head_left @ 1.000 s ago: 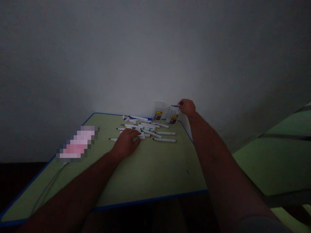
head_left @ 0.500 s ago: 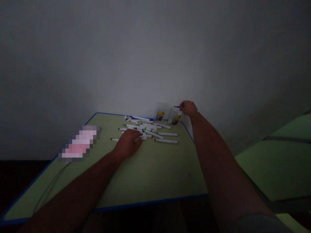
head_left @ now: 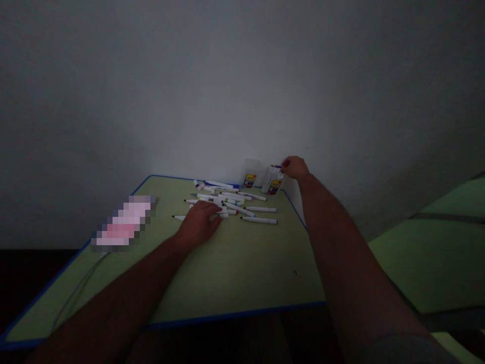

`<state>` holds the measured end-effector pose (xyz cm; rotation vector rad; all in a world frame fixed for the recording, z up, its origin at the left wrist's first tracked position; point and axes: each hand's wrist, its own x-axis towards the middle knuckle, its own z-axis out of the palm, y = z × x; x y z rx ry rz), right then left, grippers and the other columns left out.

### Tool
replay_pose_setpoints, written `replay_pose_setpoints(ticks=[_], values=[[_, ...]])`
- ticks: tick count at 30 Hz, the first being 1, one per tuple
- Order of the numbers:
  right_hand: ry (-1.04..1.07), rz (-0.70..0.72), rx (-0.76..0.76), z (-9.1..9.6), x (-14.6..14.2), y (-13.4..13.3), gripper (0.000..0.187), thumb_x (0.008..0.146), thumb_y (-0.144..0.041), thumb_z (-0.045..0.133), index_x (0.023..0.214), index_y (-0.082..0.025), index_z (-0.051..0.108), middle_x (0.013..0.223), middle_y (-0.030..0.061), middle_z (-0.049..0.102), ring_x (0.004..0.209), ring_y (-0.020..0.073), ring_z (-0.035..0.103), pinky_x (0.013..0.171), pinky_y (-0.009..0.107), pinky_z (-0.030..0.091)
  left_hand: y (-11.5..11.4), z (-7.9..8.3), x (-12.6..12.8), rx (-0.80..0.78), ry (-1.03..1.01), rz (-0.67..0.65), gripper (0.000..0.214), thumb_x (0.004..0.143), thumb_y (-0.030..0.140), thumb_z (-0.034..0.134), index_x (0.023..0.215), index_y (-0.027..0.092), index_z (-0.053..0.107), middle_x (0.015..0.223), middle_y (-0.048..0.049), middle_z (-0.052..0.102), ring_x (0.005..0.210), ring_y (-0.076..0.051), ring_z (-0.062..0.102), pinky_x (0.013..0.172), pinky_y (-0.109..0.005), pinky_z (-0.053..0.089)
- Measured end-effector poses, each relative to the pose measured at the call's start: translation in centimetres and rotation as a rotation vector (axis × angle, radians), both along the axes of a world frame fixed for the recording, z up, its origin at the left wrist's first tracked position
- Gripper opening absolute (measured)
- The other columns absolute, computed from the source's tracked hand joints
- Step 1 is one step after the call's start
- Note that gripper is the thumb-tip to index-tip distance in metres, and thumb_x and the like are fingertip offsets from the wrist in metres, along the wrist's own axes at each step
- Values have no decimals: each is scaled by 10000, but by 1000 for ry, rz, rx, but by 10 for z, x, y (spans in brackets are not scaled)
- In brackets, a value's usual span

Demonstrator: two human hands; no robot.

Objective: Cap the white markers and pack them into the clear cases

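Right grip (head_left: 296, 167), fingertips bunched at the far-right marker case (head_left: 273, 182), conceals whatever it may pinch; left hand (head_left: 199, 222) rests half-curled over loose markers (head_left: 219, 197), its hold hidden from me.

The person's left hand (head_left: 200, 222) is palm down, fingers (head_left: 212, 207) bent forward and right, thumb (head_left: 216, 221) nearer below them; the left forearm (head_left: 129, 288) slants back from them. Beyond and right of those fingers, the right hand (head_left: 296, 168) curls leftward, its outstretched forearm (head_left: 341, 237) trailing behind its fingertips.
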<state>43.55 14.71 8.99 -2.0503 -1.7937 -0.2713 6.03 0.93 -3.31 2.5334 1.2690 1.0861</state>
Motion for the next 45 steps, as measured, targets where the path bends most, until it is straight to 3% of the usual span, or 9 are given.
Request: replay_pose_setpoints(ticks=[6,11,17,22,28,31,34,39,45], values=[[28,7,43,4,1,-2,251,677,-195,787,923,-151,764,962,88,742,878,200,675,838,328,526,3,-4,-1,11,12,6,302,840,293,583,1050,157,752,1085,-128,741,1044,-295,635,992,-468,482],[110,0,171,7,-6,-12,194,702,-176,746,891,-133,761,918,103,740,837,202,665,811,331,518,4,-3,-1,9,21,11,303,836,287,586,1056,156,748,1090,-120,739,1056,-294,627,994,-464,482],[188,33,311,3,-34,-48,110,772,-211,687,820,-135,751,840,96,731,774,192,635,772,319,481,7,-5,-2,-5,47,31,319,837,300,598,1091,172,742,1120,-120,732,1091,-295,623,1004,-473,472],[303,50,379,-18,-57,-83,181,830,-309,646,789,-154,729,809,72,724,740,182,626,736,300,454,9,-2,-5,-12,72,66,341,844,304,588,1103,149,745,1117,-136,738,1070,-304,633,993,-469,478],[426,59,263,-57,-85,-113,487,956,-496,451,651,-179,661,628,40,662,644,181,623,659,278,426,11,3,-13,-65,99,153,356,867,305,540,1134,184,744,1165,-117,731,1099,-295,632,1005,-449,472],[431,72,166,-72,-99,-123,558,1001,-448,356,574,-191,607,573,36,629,628,171,629,670,264,427,13,9,-22,-108,91,227,372,872,316,527,1153,195,739,1174,-121,726,1107,-299,634,990,-440,478],[404,83,94,-84,-101,-129,474,995,-379,378,652,-186,642,641,41,669,680,172,646,689,256,439,16,15,-33,-144,67,290,389,866,312,518,1160,182,735,1158,-136,729,1102,-310,639,979,-444,481],[398,131,55,-97,-82,-128,198,883,-256,568,1005,-185,707,856,49,733,800,174,673,779,275,482,19,26,-45,-211,16,377,359,858,299,528,1124,208,751,1093,-96,755,983,-254,688,925,-362,504],[206,189,-66,-88,-78,-135,147,841,-251,650,916,-193,762,935,70,745,885,201,670,846,320,489,19,31,-48,-219,-10,393,328,834,293,569,1094,222,756,1029,-68,773,880,-231,703,864,-340,517]])
